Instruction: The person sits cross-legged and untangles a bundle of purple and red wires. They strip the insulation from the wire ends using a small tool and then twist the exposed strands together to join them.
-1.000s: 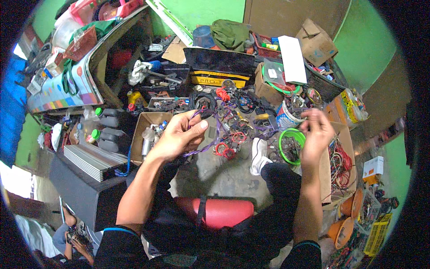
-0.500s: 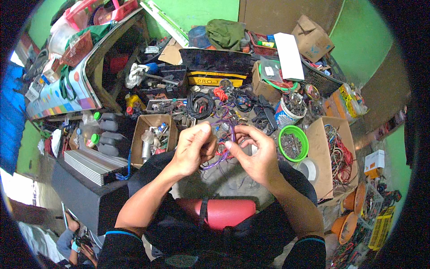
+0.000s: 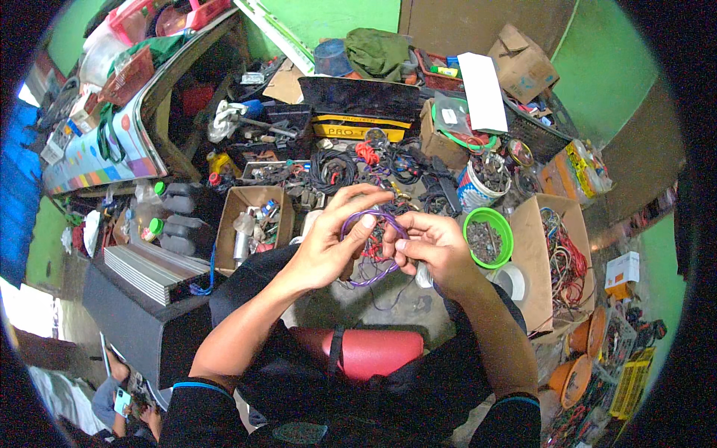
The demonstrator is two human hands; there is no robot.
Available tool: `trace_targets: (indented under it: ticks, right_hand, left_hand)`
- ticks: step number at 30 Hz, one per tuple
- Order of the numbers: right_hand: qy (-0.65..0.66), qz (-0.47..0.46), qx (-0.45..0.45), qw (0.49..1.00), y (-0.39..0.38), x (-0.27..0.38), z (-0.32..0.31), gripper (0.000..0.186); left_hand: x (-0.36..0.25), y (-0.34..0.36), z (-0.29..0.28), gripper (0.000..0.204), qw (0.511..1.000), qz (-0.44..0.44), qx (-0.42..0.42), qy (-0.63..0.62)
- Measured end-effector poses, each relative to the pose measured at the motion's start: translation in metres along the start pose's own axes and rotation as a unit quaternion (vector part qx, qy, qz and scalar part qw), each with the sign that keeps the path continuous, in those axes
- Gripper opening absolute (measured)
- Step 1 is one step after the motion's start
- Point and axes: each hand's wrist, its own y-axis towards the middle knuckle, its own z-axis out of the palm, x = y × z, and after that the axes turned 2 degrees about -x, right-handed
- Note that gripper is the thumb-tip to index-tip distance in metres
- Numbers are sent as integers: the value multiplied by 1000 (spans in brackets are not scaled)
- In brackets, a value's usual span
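A coil of purple wire (image 3: 371, 281) hangs in a loop between my two hands, above the floor in front of my lap. My left hand (image 3: 326, 245) holds the loop's left side, with its thumb along the wire and its fingers curved over the top. Closed in a pinch, my right hand (image 3: 435, 251) grips the right side of the loop. A thin dark strand dangles below the coil. Parts of the wire are hidden behind my fingers.
An open cardboard box (image 3: 226, 216) of small parts stands to the left. On the right are a green basin (image 3: 509, 237) of small dark pieces and a cardboard box (image 3: 534, 261) with red wires. Behind my hands sits a black-and-yellow toolbox (image 3: 358, 128). Another person's hand (image 3: 151, 418) shows at lower left.
My left hand has come closer to my right, and its fingers have opened out from a fist to curve over the coil. The purple loop looks rounder and more gathered.
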Motion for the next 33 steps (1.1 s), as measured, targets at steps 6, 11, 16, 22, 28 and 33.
trace_targets:
  ticks: [6,11,16,22,28,33]
  right_hand:
    - [20,-7,-69,997,0,2,0,23]
    - [-126,-112,-153,974,0,-5,6,25]
    - [-413,-330,-128,839,1,-9,-4,22]
    - [226,-194,-39,954,-4,9,-11,19]
    - [144,-76,-28,986,-13,29,-28,22]
    - [-243,-20,-41,969,-18,35,-21,19]
  left_hand:
    - [-26,-3,-9,34,924,-333,74,-173]
    - [-26,0,-9,37,890,-397,24,-225]
    - [-20,-2,-10,39,914,-357,47,-184]
    - [-9,2,-26,41,925,-356,90,-99]
    - [-12,3,-21,27,936,-322,104,-100]
    - [-9,0,-31,32,945,-307,79,-78]
